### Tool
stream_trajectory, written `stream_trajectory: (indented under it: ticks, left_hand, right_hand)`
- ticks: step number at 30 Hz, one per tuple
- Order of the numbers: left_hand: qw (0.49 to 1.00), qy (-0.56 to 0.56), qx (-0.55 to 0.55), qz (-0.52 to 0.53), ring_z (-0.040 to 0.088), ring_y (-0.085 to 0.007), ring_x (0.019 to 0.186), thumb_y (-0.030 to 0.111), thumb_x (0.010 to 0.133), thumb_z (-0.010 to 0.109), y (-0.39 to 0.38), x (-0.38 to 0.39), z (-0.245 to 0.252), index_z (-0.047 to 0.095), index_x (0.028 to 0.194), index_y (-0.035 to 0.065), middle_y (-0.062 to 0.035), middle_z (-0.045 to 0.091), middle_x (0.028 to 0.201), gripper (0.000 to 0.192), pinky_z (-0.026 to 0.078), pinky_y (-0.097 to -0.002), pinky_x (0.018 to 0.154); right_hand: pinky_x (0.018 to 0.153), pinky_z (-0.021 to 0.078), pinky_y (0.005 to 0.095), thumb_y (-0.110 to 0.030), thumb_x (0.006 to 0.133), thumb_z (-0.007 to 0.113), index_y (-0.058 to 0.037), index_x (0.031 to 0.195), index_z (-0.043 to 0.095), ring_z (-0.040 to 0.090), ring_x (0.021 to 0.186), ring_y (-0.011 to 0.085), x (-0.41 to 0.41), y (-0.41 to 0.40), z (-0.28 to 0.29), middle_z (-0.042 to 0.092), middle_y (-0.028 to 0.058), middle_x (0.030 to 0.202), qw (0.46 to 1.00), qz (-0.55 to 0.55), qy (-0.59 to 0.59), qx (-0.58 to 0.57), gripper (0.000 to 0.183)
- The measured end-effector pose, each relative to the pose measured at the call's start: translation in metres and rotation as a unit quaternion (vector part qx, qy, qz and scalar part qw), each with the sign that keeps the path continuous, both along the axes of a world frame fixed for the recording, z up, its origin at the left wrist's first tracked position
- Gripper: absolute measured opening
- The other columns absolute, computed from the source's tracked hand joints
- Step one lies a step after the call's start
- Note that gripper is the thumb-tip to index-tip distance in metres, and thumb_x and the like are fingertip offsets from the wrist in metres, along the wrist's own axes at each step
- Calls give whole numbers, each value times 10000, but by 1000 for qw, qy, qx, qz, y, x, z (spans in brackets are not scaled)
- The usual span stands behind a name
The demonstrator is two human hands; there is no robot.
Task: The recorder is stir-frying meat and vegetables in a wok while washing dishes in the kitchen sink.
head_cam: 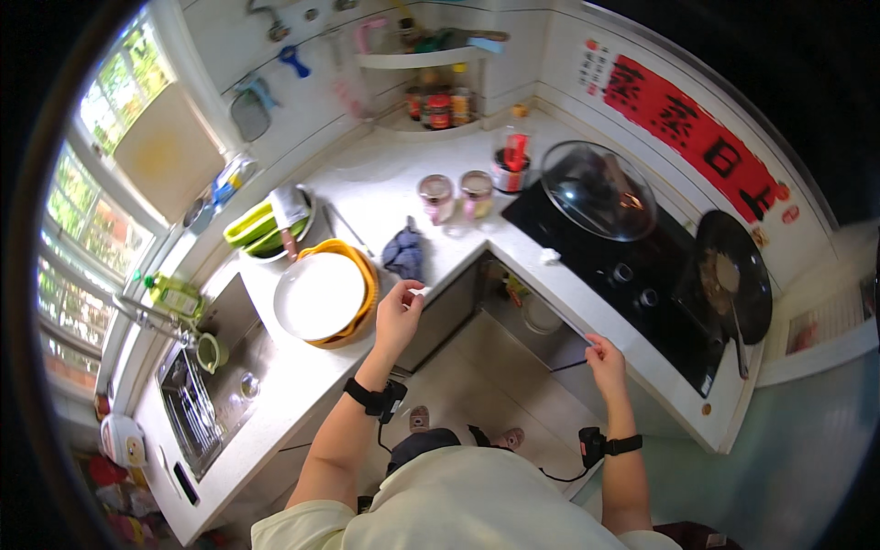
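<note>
My left hand is raised by the front edge of the left counter, its fingers bent and nothing visible between them. Just beyond it lies a crumpled grey-blue cloth. Left of that hand, a white plate rests on an orange scalloped dish. My right hand is by the cooktop counter's front edge, fingers curled beside the dark edge of a cabinet front; whether it grips that edge is hard to tell. Between my hands, the corner cabinet stands open with things inside.
A black cooktop carries a lidded pan and a wok with a ladle. Two lidded jars stand in the corner. A knife handle lies by cut green gourds. The sink is at left.
</note>
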State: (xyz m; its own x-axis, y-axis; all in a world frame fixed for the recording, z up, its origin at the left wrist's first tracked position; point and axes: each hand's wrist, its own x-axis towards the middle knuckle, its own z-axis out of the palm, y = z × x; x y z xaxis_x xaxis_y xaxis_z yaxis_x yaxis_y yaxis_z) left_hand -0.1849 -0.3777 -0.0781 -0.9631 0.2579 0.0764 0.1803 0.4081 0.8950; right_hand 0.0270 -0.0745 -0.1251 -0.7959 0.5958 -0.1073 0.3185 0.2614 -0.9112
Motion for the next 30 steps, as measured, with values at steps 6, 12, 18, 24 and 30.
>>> stream_trajectory:
  ticks: [6,12,18,24,30]
  left_hand:
    - [967,196,-83,140,482,-254,816,48,665,588,-121,-31,-4,527,954,47,-121,494,829,296,397,-348,696]
    - [934,97,-176,297,537,-338,789,194,730,606,-224,-58,-15,272,1144,23,-215,492,914,558,434,-391,665]
    - [962,-240,-8,133,512,-177,387,97,776,453,-243,-75,-21,315,1043,-40,-132,548,590,330,403,-281,324]
    - [967,-212,51,130,497,-171,372,48,785,396,-249,-76,-21,316,1034,-52,-138,525,602,280,411,-274,311]
    - [926,-274,230,118,483,-136,410,40,755,386,-289,-57,4,388,993,-54,-107,519,636,256,413,-236,350]
  right_hand:
    - [548,411,245,-77,775,551,-59,1010,573,511,582,109,-79,-97,24,552,48,668,991,122,-25,43,237]
    - [535,411,248,-81,766,562,-57,1006,568,517,560,124,-145,-177,40,553,56,651,972,212,-22,99,241]
    - [527,411,240,-77,766,564,-60,1009,571,508,550,109,-170,-235,51,552,53,652,964,244,-16,106,245]
    - [530,414,237,-72,766,569,-49,1002,573,505,555,98,-178,-250,62,549,47,651,959,259,-20,114,238]
    - [533,409,229,-65,764,567,-40,1000,576,495,567,79,-196,-264,61,537,39,644,952,287,-3,104,238]
